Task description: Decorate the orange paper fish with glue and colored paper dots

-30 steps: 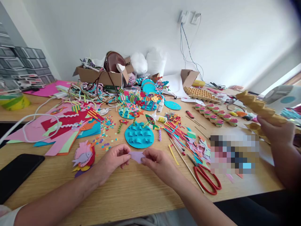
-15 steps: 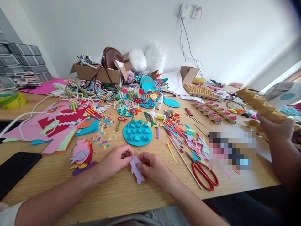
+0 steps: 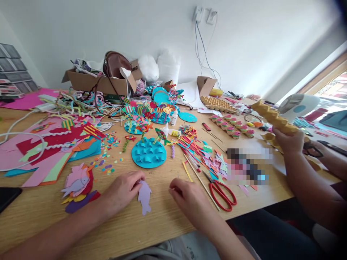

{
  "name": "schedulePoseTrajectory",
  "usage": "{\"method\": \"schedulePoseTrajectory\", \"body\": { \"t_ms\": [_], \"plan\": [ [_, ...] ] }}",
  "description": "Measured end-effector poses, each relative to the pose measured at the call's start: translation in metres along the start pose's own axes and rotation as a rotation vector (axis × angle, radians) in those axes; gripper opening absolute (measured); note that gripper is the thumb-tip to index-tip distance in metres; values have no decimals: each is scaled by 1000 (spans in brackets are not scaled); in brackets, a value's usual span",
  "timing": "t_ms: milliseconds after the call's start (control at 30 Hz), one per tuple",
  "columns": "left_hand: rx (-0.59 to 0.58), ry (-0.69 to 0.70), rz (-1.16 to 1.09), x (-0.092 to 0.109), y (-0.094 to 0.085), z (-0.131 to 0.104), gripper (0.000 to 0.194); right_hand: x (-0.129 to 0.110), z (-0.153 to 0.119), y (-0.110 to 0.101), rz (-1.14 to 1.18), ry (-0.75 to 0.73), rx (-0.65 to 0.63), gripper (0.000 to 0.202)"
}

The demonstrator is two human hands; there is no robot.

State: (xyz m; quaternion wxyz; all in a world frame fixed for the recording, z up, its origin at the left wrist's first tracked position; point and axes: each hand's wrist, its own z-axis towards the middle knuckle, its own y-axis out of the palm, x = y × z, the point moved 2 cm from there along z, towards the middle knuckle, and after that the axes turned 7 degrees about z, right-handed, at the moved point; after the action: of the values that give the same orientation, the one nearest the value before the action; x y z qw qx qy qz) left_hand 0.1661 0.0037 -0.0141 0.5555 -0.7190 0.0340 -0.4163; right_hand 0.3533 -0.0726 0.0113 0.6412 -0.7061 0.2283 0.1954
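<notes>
My left hand (image 3: 123,189) pinches the upper end of a lilac paper fish cutout (image 3: 144,198) between thumb and fingers, just above the tabletop. To its right, my right hand (image 3: 187,196) is apart from the fish, its fingers curled in with nothing visible in them. Beyond both hands stands a turquoise scalloped round base (image 3: 148,155) with paper fish on fuzzy stems. Left of my left forearm lies a pile of fish cutouts (image 3: 77,180) in pink, lilac, yellow and purple. Red-handled scissors (image 3: 222,196) rest right of my right hand, beside a thin wooden stick (image 3: 202,182).
Paper scraps (image 3: 215,162), a glue bottle (image 3: 173,133) and coloured paper sheets (image 3: 40,151) cover much of the table. At the right, another person's hand (image 3: 288,141) holds an egg-carton strip (image 3: 273,117) and their other hand holds scissors (image 3: 311,150). A phone (image 3: 9,198) lies far left.
My right hand has let go of the lilac fish and moved away to the right. The fish stays in my left hand. The view has turned rightward, showing the other person's second hand.
</notes>
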Motion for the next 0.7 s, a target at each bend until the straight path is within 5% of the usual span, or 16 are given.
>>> {"method": "schedulePoseTrajectory", "body": {
  "t_ms": [233,433,700],
  "plan": [
    [37,83,84,-3,4,-4,21,36,6,-41,-120,47,142,16],
    [63,86,82,-6,8,-5,21,50,59,-77,-43,50,220,12],
    [79,63,7,-11,6,-4,21,55,105,-72,22,52,158,12]
  ]
}}
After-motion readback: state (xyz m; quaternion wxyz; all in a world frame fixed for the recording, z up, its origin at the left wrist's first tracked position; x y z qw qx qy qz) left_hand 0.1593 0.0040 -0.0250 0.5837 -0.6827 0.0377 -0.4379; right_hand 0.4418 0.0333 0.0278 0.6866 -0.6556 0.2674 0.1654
